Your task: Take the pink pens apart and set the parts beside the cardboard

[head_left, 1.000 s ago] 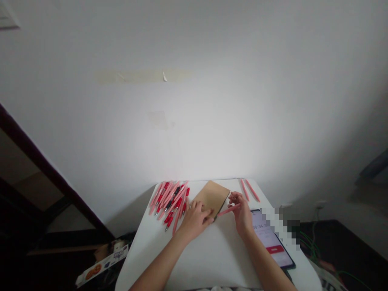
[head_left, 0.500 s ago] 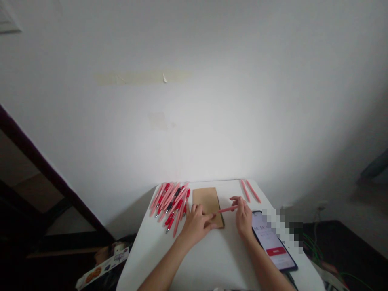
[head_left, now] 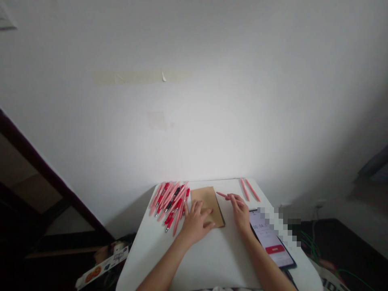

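My left hand lies spread across a small brown notebook, its fingers resting on the cover. Just right of the notebook, my right hand holds a pink pen whose tip points left toward the notebook's upper right edge. Pink, red and dark pens are heaped in a pile directly left of the notebook. Two more pink pens, one on the left and one on the right, lie side by side near the far right corner.
A phone with a timer on its screen lies on the white table beside my right forearm. The table's far edge meets a pale wall. Green cables are on the floor at the right.
My right hand has moved slightly up and left, and the pink pen has swung so its tip sits higher and clear of my left hand. My left hand's fingers have spread out on the notebook.
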`<state>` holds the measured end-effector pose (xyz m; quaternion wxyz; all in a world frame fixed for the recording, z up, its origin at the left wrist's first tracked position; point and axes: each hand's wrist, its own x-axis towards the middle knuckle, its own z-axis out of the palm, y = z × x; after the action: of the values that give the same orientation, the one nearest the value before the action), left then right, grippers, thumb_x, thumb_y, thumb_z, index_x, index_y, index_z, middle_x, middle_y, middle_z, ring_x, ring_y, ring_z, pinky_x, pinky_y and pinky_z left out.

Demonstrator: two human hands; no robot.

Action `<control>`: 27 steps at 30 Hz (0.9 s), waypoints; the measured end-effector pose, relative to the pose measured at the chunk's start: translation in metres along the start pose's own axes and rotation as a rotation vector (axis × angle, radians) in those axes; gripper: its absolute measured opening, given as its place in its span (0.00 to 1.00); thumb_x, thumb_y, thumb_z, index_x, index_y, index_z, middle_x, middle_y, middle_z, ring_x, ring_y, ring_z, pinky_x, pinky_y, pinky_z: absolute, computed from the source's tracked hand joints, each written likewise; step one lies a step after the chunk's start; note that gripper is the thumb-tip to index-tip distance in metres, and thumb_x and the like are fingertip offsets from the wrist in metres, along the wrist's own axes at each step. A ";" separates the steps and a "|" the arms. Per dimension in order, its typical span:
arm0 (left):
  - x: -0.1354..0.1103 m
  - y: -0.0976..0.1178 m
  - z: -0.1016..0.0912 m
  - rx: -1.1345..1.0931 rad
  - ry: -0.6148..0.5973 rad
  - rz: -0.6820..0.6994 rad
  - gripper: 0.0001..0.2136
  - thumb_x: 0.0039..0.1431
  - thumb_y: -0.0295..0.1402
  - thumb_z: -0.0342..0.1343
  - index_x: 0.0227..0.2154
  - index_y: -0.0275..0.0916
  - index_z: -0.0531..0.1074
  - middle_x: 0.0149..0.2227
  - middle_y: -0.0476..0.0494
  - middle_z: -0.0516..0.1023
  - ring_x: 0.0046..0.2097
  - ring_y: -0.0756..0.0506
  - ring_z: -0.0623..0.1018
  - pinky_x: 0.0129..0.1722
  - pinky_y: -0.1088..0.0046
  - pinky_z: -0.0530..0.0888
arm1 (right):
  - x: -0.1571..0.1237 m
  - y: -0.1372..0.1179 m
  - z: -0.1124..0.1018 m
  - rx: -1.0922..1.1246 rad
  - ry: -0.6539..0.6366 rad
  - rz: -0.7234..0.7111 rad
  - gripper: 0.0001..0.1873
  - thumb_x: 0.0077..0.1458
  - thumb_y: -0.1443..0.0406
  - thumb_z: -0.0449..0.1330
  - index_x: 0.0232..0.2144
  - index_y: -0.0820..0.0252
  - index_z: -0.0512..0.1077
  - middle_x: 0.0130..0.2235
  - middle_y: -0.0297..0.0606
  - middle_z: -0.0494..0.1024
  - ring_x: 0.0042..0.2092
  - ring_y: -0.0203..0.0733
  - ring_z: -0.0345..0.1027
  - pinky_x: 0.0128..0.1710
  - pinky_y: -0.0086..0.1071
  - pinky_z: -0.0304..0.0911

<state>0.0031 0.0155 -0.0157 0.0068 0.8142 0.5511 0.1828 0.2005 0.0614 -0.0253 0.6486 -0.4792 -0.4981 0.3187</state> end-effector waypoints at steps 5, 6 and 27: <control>0.001 -0.001 -0.004 -0.034 -0.021 0.002 0.21 0.58 0.50 0.54 0.53 0.53 0.69 0.60 0.43 0.66 0.63 0.34 0.61 0.63 0.32 0.41 | 0.000 0.002 -0.001 -0.053 0.027 -0.025 0.20 0.49 0.48 0.63 0.29 0.59 0.73 0.34 0.38 0.75 0.39 0.46 0.67 0.42 0.37 0.60; 0.002 0.000 -0.006 -0.036 -0.020 0.003 0.20 0.58 0.49 0.54 0.53 0.53 0.69 0.59 0.44 0.68 0.62 0.35 0.62 0.63 0.33 0.40 | -0.001 0.003 -0.001 -0.068 0.036 -0.037 0.19 0.49 0.48 0.63 0.29 0.59 0.72 0.33 0.37 0.74 0.39 0.45 0.67 0.41 0.37 0.60; -0.001 0.004 0.007 0.024 0.006 0.006 0.24 0.61 0.49 0.50 0.58 0.51 0.64 0.60 0.43 0.68 0.62 0.35 0.63 0.63 0.31 0.40 | 0.003 0.015 0.004 -0.209 -0.100 -0.086 0.20 0.54 0.50 0.58 0.41 0.56 0.78 0.44 0.42 0.79 0.49 0.49 0.68 0.51 0.42 0.62</control>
<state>0.0087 0.0145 -0.0211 -0.0051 0.8152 0.5509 0.1788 0.1990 0.0705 -0.0386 0.5826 -0.5059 -0.5804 0.2601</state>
